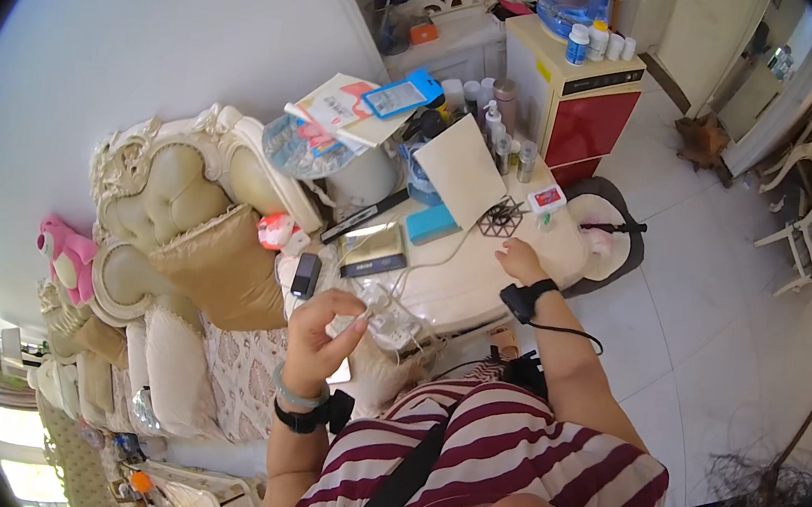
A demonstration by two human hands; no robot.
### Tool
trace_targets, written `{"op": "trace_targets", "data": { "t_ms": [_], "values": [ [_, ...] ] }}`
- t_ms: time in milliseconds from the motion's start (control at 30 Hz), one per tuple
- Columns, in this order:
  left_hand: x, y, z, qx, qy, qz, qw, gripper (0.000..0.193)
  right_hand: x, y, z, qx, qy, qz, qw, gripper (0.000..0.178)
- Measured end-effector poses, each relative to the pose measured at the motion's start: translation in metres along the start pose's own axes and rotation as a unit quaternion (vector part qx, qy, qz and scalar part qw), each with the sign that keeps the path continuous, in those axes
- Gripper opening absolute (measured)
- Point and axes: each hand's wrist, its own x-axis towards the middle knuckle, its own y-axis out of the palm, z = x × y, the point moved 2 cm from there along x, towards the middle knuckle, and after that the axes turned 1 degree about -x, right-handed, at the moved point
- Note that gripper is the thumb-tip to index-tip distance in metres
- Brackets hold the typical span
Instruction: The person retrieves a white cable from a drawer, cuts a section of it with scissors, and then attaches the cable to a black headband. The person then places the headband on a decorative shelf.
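Head view, left hand (322, 329) pinching a clear plastic packet (387, 316), right hand (519, 260) released, flat on table (482, 292)

Bright, even daylight; overexposed glare at the lower-left windows (13, 449). Strong fisheye distortion with black corner vignetting. Centre sharp, rim slightly soft.

A cream ornate sofa (180, 218) stands left of the hands, a pale tiled floor (719, 319) lies to the right, and a red cabinet (583, 103) stands beyond them.
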Motion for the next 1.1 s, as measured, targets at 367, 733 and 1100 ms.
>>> {"op": "trace_targets", "data": {
  "t_ms": [367,733,1100],
  "values": [
    [0.013,0.023,-0.009,0.100,-0.093,-0.013,0.991,0.010,0.042,0.050,-0.016,-0.060,-0.061,0.133,0.987,0.050],
    [0.017,0.030,-0.009,0.046,-0.132,-0.042,0.989,0.005,0.020,0.022,-0.017,-0.195,0.050,0.001,0.980,0.028],
    [0.024,0.032,-0.001,-0.118,-0.117,0.001,0.986,0.005,0.001,0.001,-0.046,-0.127,0.298,0.086,0.942,0.039]
  ]
}}
